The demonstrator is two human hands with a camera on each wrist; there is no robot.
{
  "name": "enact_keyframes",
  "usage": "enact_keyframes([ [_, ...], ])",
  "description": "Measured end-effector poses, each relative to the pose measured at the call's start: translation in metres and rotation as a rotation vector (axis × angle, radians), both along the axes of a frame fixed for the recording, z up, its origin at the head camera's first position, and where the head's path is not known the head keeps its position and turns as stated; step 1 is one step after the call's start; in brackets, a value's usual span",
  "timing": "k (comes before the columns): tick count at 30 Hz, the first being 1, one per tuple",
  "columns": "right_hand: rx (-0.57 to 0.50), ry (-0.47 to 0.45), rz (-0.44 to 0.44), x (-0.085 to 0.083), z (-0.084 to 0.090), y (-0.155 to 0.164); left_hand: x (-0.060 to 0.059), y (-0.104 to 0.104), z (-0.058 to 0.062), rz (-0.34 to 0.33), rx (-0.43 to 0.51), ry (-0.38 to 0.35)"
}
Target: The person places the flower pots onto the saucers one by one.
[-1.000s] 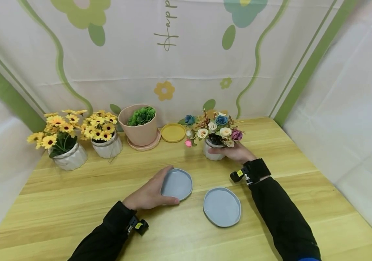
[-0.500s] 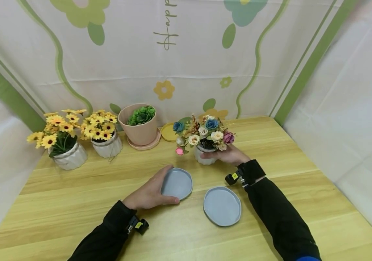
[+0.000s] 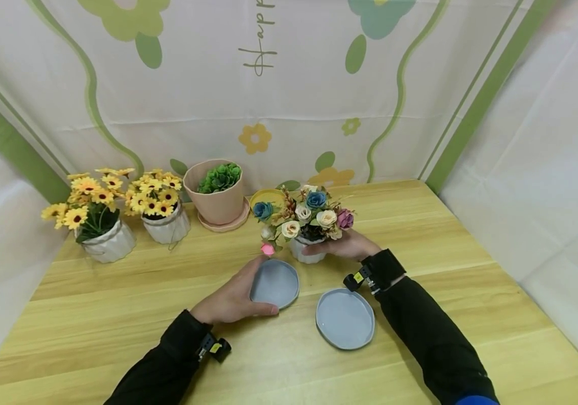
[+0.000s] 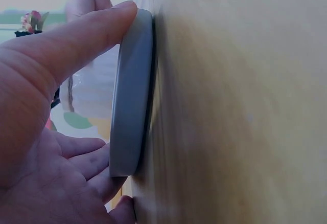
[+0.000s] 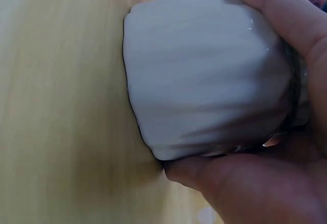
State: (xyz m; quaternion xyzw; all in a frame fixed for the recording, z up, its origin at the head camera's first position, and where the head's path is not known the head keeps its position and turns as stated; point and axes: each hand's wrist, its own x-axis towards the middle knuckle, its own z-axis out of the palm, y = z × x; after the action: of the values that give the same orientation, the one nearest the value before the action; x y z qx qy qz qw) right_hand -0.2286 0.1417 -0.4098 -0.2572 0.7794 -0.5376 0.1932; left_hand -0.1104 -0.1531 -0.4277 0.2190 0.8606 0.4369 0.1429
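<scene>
Right grip (image 3: 345,246): fingers wrapped round white flower pot (image 3: 308,251), raised off counter (image 3: 461,247)
Left grip (image 3: 233,298): curled on grey saucer (image 3: 275,284) rim

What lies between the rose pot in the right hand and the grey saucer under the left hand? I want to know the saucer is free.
Nothing visible does. The rose pot, gripped by the right hand, sits just behind the grey saucer, whose dish is bare; the left hand holds only its near-left rim.
</scene>
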Motion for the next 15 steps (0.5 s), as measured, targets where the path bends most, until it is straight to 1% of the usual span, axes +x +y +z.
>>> enact_keyframes([
  [5,0.015,-0.02,0.032,0.006,0.002,-0.006,-0.001,0.0,0.001,-0.005,0.005,0.0],
  [11,0.014,-0.064,0.087,0.018,0.014,-0.012,-0.002,0.0,0.001,-0.019,0.011,0.02],
  [15,0.014,-0.06,0.102,0.023,0.021,-0.014,-0.002,0.0,0.0,-0.018,0.004,0.015],
])
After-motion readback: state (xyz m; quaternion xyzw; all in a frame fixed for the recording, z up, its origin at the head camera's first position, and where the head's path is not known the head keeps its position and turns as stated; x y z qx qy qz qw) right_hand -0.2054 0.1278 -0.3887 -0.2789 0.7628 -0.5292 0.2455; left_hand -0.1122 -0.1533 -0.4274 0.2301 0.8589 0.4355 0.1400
